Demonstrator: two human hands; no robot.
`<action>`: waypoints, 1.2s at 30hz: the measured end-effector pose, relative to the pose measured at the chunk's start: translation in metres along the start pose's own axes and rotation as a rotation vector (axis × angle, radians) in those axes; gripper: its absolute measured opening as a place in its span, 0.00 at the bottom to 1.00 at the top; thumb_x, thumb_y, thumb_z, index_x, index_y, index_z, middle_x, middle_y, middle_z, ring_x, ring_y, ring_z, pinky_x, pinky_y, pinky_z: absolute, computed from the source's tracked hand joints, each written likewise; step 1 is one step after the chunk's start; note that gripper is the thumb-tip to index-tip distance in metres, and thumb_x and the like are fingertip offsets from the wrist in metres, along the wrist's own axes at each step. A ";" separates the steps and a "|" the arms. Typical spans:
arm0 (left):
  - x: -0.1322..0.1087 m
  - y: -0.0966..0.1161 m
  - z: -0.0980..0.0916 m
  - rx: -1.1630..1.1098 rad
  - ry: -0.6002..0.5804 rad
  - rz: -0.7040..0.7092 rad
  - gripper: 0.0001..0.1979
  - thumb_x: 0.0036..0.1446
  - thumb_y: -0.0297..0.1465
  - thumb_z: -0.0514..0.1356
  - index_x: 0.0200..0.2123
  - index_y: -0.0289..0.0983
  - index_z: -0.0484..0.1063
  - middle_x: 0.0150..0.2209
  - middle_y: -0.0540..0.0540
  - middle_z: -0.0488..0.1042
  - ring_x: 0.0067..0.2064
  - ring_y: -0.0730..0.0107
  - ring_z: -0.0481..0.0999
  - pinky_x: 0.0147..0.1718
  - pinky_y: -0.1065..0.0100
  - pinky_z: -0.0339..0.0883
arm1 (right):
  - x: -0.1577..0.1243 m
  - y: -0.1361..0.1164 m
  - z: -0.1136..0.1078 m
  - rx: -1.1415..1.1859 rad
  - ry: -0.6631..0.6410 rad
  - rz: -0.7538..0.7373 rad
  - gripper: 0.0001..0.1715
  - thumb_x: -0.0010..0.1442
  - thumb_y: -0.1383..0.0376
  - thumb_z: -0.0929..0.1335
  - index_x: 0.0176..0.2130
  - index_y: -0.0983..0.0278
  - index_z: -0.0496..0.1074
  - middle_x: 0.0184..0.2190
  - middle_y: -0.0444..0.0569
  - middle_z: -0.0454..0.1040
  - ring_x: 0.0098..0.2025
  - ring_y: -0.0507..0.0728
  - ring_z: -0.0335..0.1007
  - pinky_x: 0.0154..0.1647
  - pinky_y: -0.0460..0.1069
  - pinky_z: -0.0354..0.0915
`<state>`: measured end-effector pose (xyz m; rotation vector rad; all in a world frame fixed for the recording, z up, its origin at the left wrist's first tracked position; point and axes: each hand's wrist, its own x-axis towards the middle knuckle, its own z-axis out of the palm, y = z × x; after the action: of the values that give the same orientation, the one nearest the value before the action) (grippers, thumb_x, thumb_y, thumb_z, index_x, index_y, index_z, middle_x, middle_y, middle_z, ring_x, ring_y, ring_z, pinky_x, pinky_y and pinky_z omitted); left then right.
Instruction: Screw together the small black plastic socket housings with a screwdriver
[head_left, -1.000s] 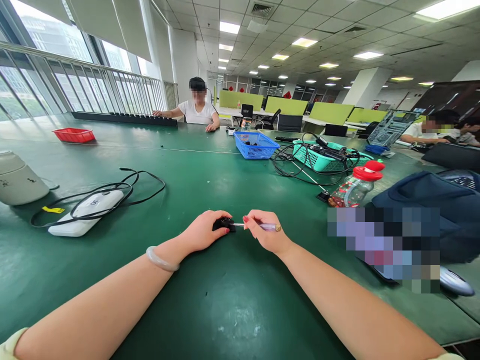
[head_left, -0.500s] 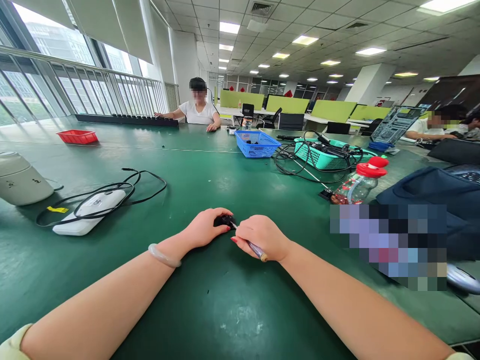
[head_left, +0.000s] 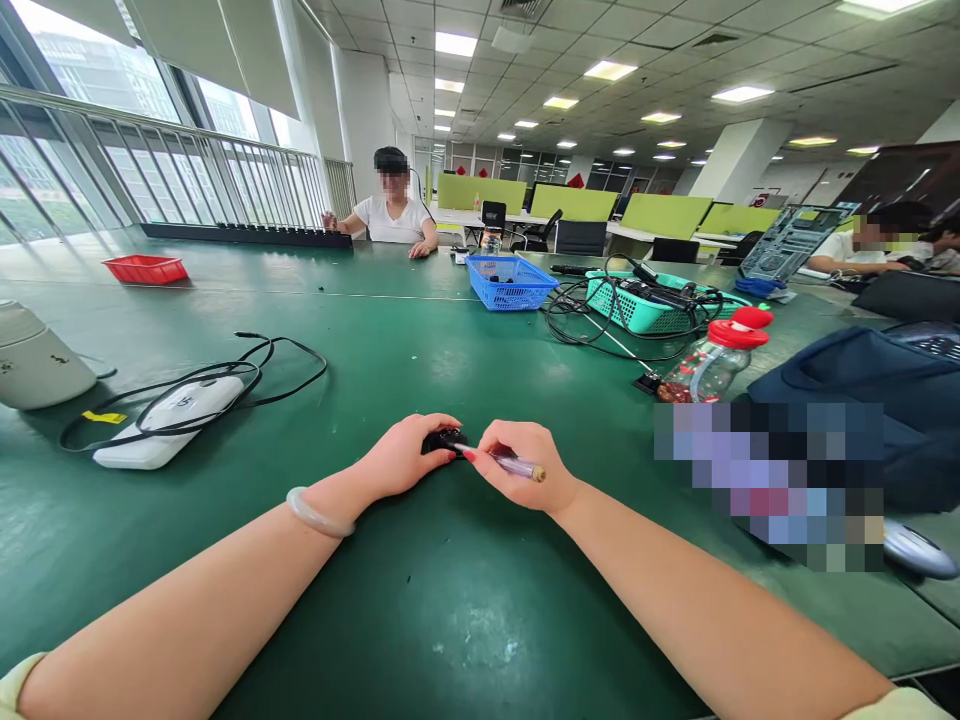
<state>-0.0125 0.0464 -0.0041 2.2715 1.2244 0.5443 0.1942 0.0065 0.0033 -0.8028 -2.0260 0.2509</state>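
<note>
Right now I have the left hand curled around a small black part, thumb on its near side and fingers over its far side, keeping it down at the green table in the middle of my view. From this far off I cannot make out the part's details, since the hand covers much of it. On the other side, my right hand is closed about the handle of a screwdriver, gripped much like a pen, its butt slanting out toward me and to the right. The thin shaft runs left to the part's right end; whether the tip sits in anything there I cannot tell. A pale bracelet rings the left wrist. Over to the left I see a white gadget with a black cable looped across it, and a pale container cut off by the edge of the view. Farther back stands a red basket. Beyond the hands and to the right, a blue basket stands near a teal basket heaped with dark cords. Closer in on that side come a red-capped bottle and a dark blue bag. Across the table a person in a white shirt rests one hand on the tabletop.
</note>
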 end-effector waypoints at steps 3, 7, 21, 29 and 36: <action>0.001 0.000 0.000 0.007 -0.011 -0.004 0.19 0.57 0.41 0.57 0.51 0.43 0.71 0.52 0.47 0.75 0.53 0.57 0.72 0.55 0.56 0.66 | 0.000 -0.001 0.001 0.002 0.002 -0.006 0.16 0.60 0.62 0.66 0.22 0.62 0.61 0.16 0.38 0.61 0.19 0.47 0.53 0.22 0.44 0.53; 0.001 0.000 -0.001 0.012 -0.014 0.000 0.18 0.56 0.41 0.58 0.50 0.45 0.71 0.51 0.48 0.76 0.52 0.58 0.73 0.55 0.56 0.67 | 0.001 0.001 -0.001 -0.041 0.009 0.031 0.19 0.62 0.60 0.63 0.22 0.61 0.58 0.16 0.39 0.59 0.19 0.47 0.52 0.21 0.44 0.53; 0.000 -0.002 0.000 0.003 -0.008 0.010 0.18 0.57 0.41 0.58 0.50 0.45 0.72 0.51 0.49 0.76 0.52 0.57 0.72 0.55 0.56 0.66 | 0.001 0.001 0.000 -0.073 0.006 -0.092 0.18 0.62 0.63 0.63 0.21 0.61 0.58 0.16 0.39 0.59 0.18 0.47 0.51 0.22 0.44 0.52; 0.000 -0.003 0.000 0.002 -0.005 0.016 0.18 0.57 0.40 0.58 0.50 0.45 0.71 0.52 0.50 0.75 0.52 0.58 0.72 0.55 0.56 0.66 | 0.002 -0.001 0.000 -0.113 0.032 -0.113 0.19 0.62 0.64 0.63 0.21 0.61 0.55 0.16 0.38 0.57 0.18 0.48 0.49 0.21 0.45 0.51; 0.000 0.000 -0.001 -0.002 -0.017 0.014 0.18 0.57 0.41 0.58 0.49 0.45 0.72 0.51 0.49 0.76 0.52 0.58 0.72 0.54 0.56 0.66 | 0.002 0.000 0.000 -0.142 -0.023 -0.098 0.18 0.63 0.63 0.62 0.22 0.61 0.55 0.16 0.38 0.57 0.19 0.47 0.49 0.22 0.44 0.51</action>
<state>-0.0132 0.0462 -0.0036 2.2799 1.2009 0.5303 0.1935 0.0076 0.0045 -0.7886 -2.1158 0.0609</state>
